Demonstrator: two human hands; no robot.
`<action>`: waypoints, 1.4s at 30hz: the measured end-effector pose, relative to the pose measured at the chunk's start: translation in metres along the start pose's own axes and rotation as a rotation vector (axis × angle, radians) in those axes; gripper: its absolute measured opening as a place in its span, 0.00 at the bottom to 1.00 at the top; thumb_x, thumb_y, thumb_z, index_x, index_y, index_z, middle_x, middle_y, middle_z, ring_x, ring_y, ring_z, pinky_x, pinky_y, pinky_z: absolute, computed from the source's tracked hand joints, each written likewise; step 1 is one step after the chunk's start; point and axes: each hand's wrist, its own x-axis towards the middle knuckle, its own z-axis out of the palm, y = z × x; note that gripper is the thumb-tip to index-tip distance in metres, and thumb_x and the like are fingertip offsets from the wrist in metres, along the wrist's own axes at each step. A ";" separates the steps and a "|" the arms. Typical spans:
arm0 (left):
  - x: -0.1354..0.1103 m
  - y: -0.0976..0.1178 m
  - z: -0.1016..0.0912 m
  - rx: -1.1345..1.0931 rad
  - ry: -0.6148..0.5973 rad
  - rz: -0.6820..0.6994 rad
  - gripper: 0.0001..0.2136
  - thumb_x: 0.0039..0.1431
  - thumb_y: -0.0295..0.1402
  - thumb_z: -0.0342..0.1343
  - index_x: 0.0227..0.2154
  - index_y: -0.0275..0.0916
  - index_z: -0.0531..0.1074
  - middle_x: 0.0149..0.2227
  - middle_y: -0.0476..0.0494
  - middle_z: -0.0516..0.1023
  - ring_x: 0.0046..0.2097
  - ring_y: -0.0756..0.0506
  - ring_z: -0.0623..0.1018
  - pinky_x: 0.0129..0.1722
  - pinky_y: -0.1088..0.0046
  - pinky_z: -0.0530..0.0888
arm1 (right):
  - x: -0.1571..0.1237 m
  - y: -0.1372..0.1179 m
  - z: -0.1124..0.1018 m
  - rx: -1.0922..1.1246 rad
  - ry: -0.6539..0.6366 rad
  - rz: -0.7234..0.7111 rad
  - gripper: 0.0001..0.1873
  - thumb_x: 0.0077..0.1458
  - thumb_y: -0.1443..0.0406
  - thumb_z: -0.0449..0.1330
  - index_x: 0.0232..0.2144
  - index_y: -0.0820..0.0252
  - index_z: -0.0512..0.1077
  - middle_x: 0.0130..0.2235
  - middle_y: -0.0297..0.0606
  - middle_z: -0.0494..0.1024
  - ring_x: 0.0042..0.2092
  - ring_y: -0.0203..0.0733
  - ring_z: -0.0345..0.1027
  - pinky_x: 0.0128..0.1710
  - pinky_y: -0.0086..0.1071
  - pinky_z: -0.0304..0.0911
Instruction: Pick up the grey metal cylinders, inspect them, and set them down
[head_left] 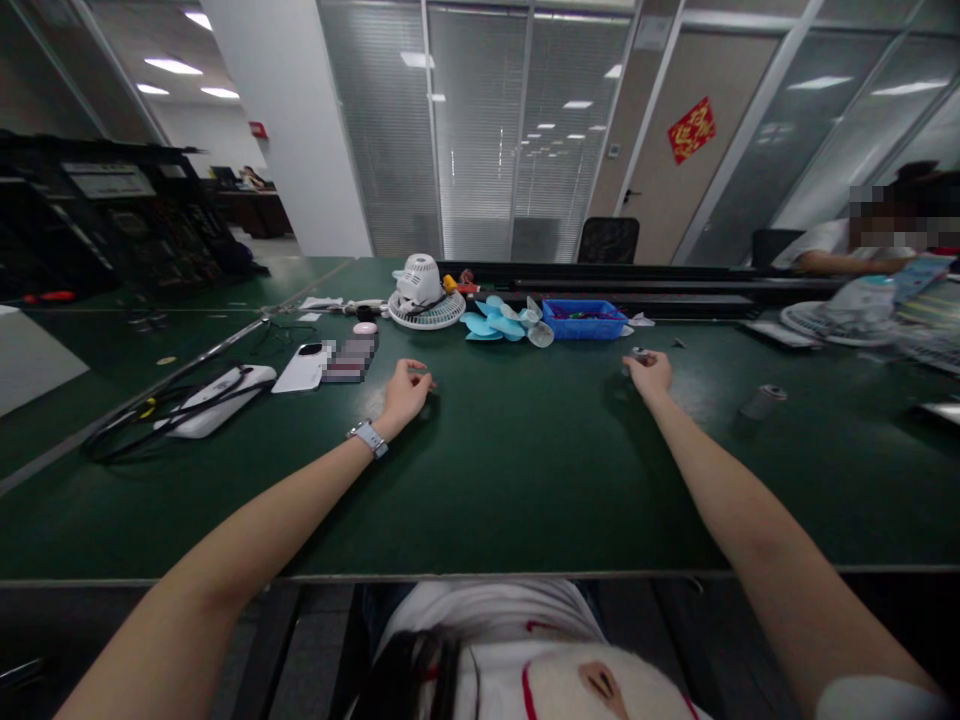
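Observation:
My left hand (407,393), with a grey-banded watch (369,438) on its wrist, hovers low over the green tabletop (517,470). Its fingers are loosely curled and apart, and nothing shows between them. Further right, my right hand (651,373) pinches a small, roundish metal piece (639,354), mostly covered by the fingers, so its kind is unclear. To the right of that hand a grey metal cylinder (763,402) sits on the table. Beyond the hands are light-blue fan blades (495,320), a white fan body with its grille (426,308), and a blue plastic bin (585,322) of small parts.
On the left lie a white phone (300,368), a second phone (351,358), and a white power bank (217,402) with a black cable. Dark rails (675,300) run along the back. At the far right a person (832,245) sits near more fan parts (847,310).

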 end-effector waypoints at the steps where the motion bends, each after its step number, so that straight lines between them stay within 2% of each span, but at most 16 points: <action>1: 0.000 -0.001 0.000 -0.003 -0.003 0.001 0.11 0.56 0.35 0.53 0.42 0.41 0.63 0.30 0.47 0.80 0.36 0.44 0.81 0.41 0.67 0.72 | -0.001 -0.001 0.000 0.003 -0.001 0.001 0.23 0.38 0.59 0.68 0.38 0.61 0.69 0.40 0.43 0.77 0.41 0.46 0.73 0.47 0.41 0.66; 13: -0.001 0.003 0.000 -0.015 0.009 -0.023 0.11 0.56 0.35 0.53 0.41 0.41 0.63 0.30 0.48 0.79 0.36 0.44 0.81 0.40 0.68 0.72 | -0.007 -0.002 -0.004 -0.047 0.019 -0.040 0.23 0.40 0.59 0.67 0.39 0.62 0.71 0.40 0.45 0.79 0.41 0.46 0.73 0.47 0.41 0.66; 16: 0.000 0.001 0.000 -0.019 0.007 -0.021 0.11 0.56 0.35 0.53 0.42 0.41 0.63 0.30 0.48 0.79 0.36 0.44 0.81 0.40 0.68 0.72 | -0.017 -0.013 -0.007 -0.058 0.061 -0.050 0.22 0.40 0.59 0.67 0.39 0.63 0.73 0.40 0.46 0.79 0.41 0.47 0.74 0.47 0.42 0.67; 18: 0.001 0.000 0.000 -0.020 0.009 -0.005 0.12 0.56 0.35 0.53 0.43 0.41 0.64 0.30 0.48 0.80 0.35 0.44 0.81 0.39 0.68 0.73 | -0.031 -0.030 -0.005 -0.043 0.054 -0.085 0.22 0.41 0.59 0.68 0.40 0.63 0.74 0.39 0.45 0.80 0.42 0.48 0.75 0.47 0.42 0.67; 19: 0.000 0.000 0.000 -0.016 0.009 0.012 0.12 0.57 0.36 0.53 0.43 0.41 0.64 0.31 0.47 0.80 0.36 0.44 0.81 0.39 0.68 0.73 | -0.041 -0.041 -0.002 -0.018 0.022 -0.117 0.23 0.41 0.59 0.68 0.40 0.63 0.75 0.39 0.45 0.80 0.41 0.48 0.75 0.47 0.42 0.67; 21: -0.002 0.005 0.000 0.005 0.002 0.070 0.12 0.58 0.37 0.53 0.44 0.41 0.65 0.33 0.46 0.80 0.36 0.44 0.80 0.39 0.68 0.73 | -0.069 -0.065 0.008 0.084 -0.119 -0.194 0.25 0.41 0.57 0.69 0.41 0.63 0.75 0.38 0.45 0.80 0.39 0.47 0.75 0.45 0.41 0.69; 25: -0.015 0.029 0.006 0.060 -0.050 0.258 0.11 0.59 0.40 0.54 0.42 0.41 0.70 0.38 0.44 0.80 0.39 0.46 0.79 0.41 0.69 0.73 | -0.144 -0.110 0.032 0.370 -0.549 -0.321 0.26 0.41 0.54 0.71 0.41 0.62 0.75 0.38 0.44 0.81 0.37 0.44 0.76 0.40 0.38 0.72; 27: -0.024 0.044 0.010 0.065 -0.086 0.347 0.12 0.60 0.40 0.54 0.42 0.40 0.72 0.41 0.43 0.80 0.43 0.45 0.79 0.44 0.68 0.73 | -0.178 -0.124 0.041 0.446 -0.715 -0.369 0.25 0.40 0.56 0.72 0.40 0.61 0.76 0.39 0.43 0.81 0.38 0.43 0.76 0.41 0.37 0.72; 29: -0.032 0.058 0.014 0.065 -0.112 0.421 0.13 0.61 0.41 0.54 0.44 0.40 0.73 0.45 0.42 0.79 0.47 0.44 0.78 0.48 0.67 0.72 | -0.202 -0.130 0.045 0.474 -0.817 -0.396 0.24 0.40 0.57 0.72 0.40 0.61 0.76 0.39 0.42 0.81 0.38 0.43 0.76 0.40 0.37 0.72; 32: -0.036 0.072 0.017 0.075 -0.173 0.495 0.14 0.62 0.41 0.53 0.47 0.42 0.73 0.49 0.42 0.79 0.52 0.43 0.76 0.52 0.65 0.70 | -0.215 -0.130 0.046 0.480 -0.873 -0.391 0.24 0.40 0.57 0.73 0.40 0.60 0.75 0.37 0.40 0.81 0.36 0.42 0.76 0.37 0.35 0.72; 36: -0.031 0.079 0.023 0.135 -0.254 0.526 0.15 0.61 0.38 0.55 0.49 0.43 0.73 0.46 0.43 0.81 0.54 0.40 0.76 0.56 0.60 0.68 | -0.213 -0.125 0.047 0.463 -0.890 -0.388 0.24 0.41 0.56 0.72 0.40 0.59 0.73 0.36 0.38 0.80 0.35 0.42 0.76 0.35 0.34 0.72; 42: -0.023 0.090 0.035 0.026 -0.294 0.464 0.14 0.56 0.35 0.60 0.46 0.42 0.71 0.41 0.45 0.82 0.47 0.42 0.81 0.50 0.64 0.73 | -0.213 -0.122 0.050 0.444 -0.885 -0.432 0.22 0.43 0.55 0.70 0.39 0.58 0.72 0.36 0.36 0.80 0.36 0.41 0.76 0.36 0.35 0.71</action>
